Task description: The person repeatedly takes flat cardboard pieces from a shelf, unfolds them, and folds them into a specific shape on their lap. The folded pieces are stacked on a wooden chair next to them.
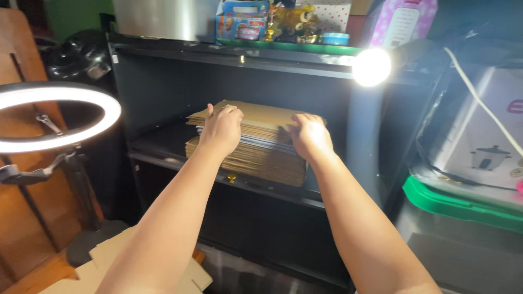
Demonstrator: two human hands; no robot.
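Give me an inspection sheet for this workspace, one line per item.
Surface: black shelf in a dark cabinet, lit by a lamp.
Job's things: stack of flat cardboard on the shelf, upper sheets skewed.
Clutter: flat cardboard on floor; boxes and trinkets on the cabinet top.
Hands: left hand and right hand both rest on the stack's upper sheets.
Cables: white cable over a box at right.
Surroundings: ring light at left; green-lidded bin at right.

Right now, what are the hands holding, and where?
Both hands, left and right, grip the upper layers of the flat cardboard stack at its front edge.
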